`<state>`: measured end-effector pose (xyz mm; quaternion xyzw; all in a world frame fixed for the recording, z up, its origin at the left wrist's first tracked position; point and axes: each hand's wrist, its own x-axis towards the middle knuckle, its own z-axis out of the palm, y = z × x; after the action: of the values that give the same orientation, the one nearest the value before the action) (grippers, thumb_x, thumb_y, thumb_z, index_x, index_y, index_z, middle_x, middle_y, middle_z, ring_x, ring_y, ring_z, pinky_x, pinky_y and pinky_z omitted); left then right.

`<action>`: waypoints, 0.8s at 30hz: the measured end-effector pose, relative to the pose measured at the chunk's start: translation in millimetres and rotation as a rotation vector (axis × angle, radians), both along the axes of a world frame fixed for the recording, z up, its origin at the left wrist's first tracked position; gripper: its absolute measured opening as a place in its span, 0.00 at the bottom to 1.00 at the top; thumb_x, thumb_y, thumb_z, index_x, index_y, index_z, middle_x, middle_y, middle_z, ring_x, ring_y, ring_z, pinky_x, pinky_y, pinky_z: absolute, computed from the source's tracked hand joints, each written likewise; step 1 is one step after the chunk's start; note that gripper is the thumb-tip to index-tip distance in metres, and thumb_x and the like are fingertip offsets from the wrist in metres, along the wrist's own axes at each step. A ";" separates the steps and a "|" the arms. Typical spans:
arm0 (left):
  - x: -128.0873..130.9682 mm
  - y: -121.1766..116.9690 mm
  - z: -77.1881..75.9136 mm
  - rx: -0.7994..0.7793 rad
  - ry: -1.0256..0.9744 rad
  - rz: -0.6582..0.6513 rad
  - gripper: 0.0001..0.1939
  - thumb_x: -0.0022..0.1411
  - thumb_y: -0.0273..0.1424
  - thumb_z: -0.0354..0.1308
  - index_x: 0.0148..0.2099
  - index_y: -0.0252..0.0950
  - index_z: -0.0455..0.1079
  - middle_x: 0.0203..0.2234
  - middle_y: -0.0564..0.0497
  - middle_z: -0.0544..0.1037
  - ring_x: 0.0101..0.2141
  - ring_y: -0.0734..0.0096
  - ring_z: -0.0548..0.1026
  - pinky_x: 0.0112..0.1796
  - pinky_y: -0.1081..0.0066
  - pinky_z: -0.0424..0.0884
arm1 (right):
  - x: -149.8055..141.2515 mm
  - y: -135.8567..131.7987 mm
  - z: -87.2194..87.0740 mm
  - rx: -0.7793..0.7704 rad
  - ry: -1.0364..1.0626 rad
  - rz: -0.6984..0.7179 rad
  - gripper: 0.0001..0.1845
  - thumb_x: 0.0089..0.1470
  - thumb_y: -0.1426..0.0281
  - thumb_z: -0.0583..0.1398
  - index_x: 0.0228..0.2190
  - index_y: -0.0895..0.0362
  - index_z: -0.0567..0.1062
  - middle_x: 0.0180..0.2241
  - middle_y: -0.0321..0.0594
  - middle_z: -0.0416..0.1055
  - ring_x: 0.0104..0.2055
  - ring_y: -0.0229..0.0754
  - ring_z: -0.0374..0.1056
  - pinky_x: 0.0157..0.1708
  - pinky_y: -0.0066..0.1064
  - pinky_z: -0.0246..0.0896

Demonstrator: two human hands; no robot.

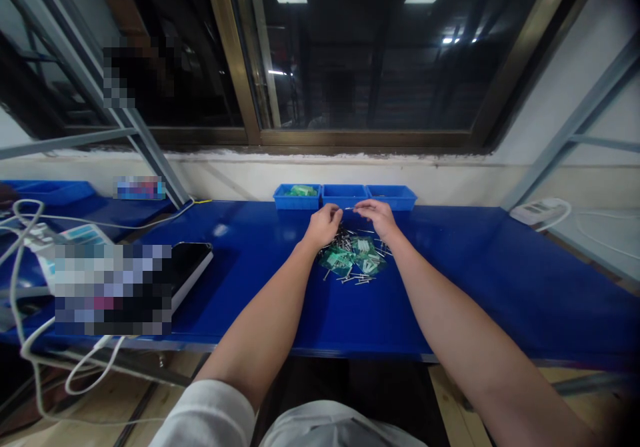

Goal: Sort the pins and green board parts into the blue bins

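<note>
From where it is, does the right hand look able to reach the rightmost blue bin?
Probably yes: the right hand is close in front of the rightmost blue bin, with nothing visible blocking the way, though it seems occupied with a thin piece.

Blue tabletop [240,287], blue bins [299,203], green packets [337,260], silvery screws [356,278]
</note>
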<state>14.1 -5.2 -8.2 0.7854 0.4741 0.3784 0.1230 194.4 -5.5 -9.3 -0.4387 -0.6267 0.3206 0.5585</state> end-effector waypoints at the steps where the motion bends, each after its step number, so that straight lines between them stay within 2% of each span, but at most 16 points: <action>1: -0.3 1.3 -1.6 0.000 -0.026 0.004 0.17 0.63 0.39 0.45 0.47 0.35 0.65 0.38 0.47 0.76 0.39 0.68 0.73 0.40 0.72 0.65 | 2.9 0.9 0.1 0.038 -0.063 -0.067 0.14 0.40 0.64 0.60 0.31 0.58 0.75 0.32 0.41 0.75 0.32 0.41 0.66 0.34 0.33 0.60; 5: -0.9 5.7 -7.1 -0.001 -0.028 -0.004 0.18 0.61 0.38 0.48 0.50 0.34 0.63 0.36 0.47 0.76 0.39 0.66 0.73 0.41 0.69 0.66 | 13.1 4.9 -0.3 0.080 -0.398 -0.369 0.23 0.41 0.66 0.59 0.43 0.55 0.72 0.42 0.41 0.72 0.44 0.48 0.62 0.45 0.41 0.56; 9: -0.9 7.1 -8.6 -0.025 0.004 -0.011 0.18 0.61 0.38 0.49 0.50 0.34 0.62 0.36 0.47 0.76 0.40 0.65 0.73 0.42 0.67 0.66 | 15.5 7.2 -1.5 -0.013 -0.674 -0.542 0.32 0.44 0.64 0.58 0.53 0.53 0.63 0.52 0.43 0.64 0.51 0.56 0.53 0.46 0.50 0.51; 16: 0.0 6.2 -8.7 -0.083 0.041 -0.003 0.22 0.61 0.39 0.48 0.54 0.34 0.59 0.42 0.44 0.74 0.42 0.64 0.72 0.44 0.65 0.66 | 12.7 6.2 -1.6 -0.094 -0.929 -0.552 0.36 0.46 0.64 0.56 0.57 0.54 0.54 0.59 0.46 0.52 0.52 0.61 0.48 0.44 0.53 0.48; 21: 0.2 7.0 -10.5 -0.077 0.078 0.001 0.22 0.60 0.39 0.49 0.54 0.35 0.59 0.43 0.44 0.73 0.44 0.64 0.71 0.45 0.64 0.65 | 15.9 11.4 -8.4 -0.145 -0.935 -0.501 0.44 0.43 0.62 0.58 0.60 0.52 0.47 0.63 0.43 0.40 0.54 0.64 0.46 0.45 0.54 0.50; 24: -0.3 7.2 -11.4 -0.046 0.109 0.012 0.22 0.60 0.38 0.49 0.54 0.34 0.60 0.44 0.44 0.72 0.45 0.64 0.70 0.45 0.65 0.65 | 17.3 14.2 -13.3 -0.106 -0.902 -0.470 0.45 0.42 0.62 0.59 0.60 0.49 0.46 0.63 0.42 0.37 0.55 0.64 0.45 0.45 0.55 0.50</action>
<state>13.8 2.0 -19.6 0.7990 0.4934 0.3249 0.1125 211.7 8.6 -22.6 -0.6901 -0.6729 -0.0035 0.2665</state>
